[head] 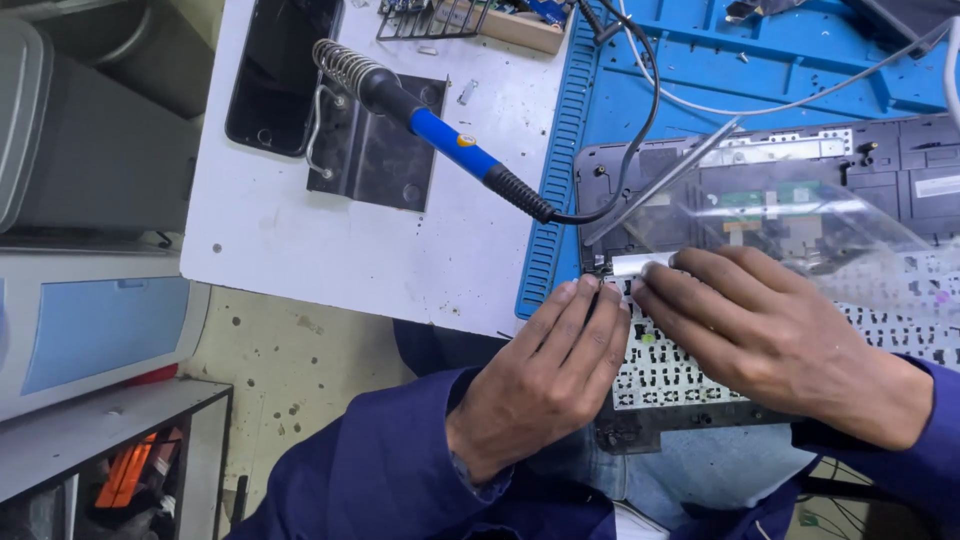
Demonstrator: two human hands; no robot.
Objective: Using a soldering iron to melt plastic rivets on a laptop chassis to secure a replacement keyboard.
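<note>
An opened laptop base lies on a blue work mat. A pale keyboard backing plate with many small holes sits on its near part. My left hand rests flat on the plate's left edge, fingertips at its top left corner. My right hand lies across the plate, its fingertips pinching or pressing the edge of a clear plastic film that rises off the laptop. Both hands meet near the corner.
A blue-handled soldering iron rests in its coil stand on a dark plate, its cable looping over the laptop. A dark phone lies on the white table. Grey cabinets stand at left.
</note>
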